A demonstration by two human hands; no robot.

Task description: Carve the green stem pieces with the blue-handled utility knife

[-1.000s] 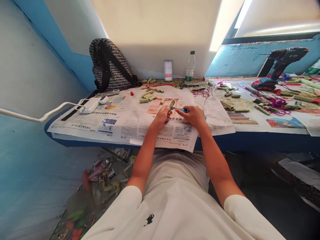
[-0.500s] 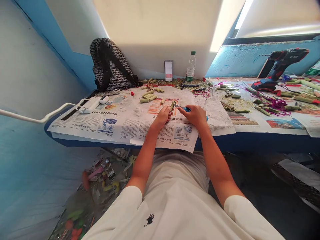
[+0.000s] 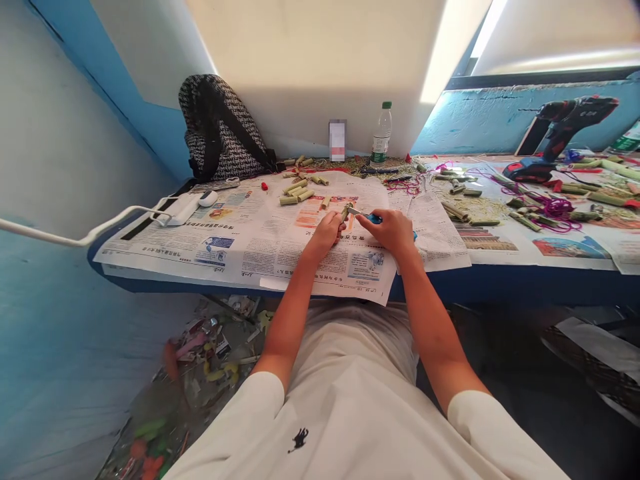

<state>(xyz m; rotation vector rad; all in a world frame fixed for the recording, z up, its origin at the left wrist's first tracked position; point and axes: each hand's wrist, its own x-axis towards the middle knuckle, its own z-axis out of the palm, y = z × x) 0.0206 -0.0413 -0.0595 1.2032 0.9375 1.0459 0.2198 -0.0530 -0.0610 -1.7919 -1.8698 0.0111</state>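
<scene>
My left hand is closed round a short green stalk piece, its far end sticking up past the fingers. In my right hand is a blue-handled utility knife, gripped with the blade pointing left. The blade tip meets the top end of the stalk piece. Both hands are just above the newspaper spread over the table. Beyond my left hand lie several pale cut stalk pieces, with a single short one closer to the fingers.
At the back stand a patterned backpack, a phone and a water bottle. A power strip lies on the left. To the right are a cordless drill, purple string and more stalks. Litter covers the floor.
Hardly anything differs. The knife blade and the top of the stalk piece have shifted very slightly; both hands keep their grip in the same place.
</scene>
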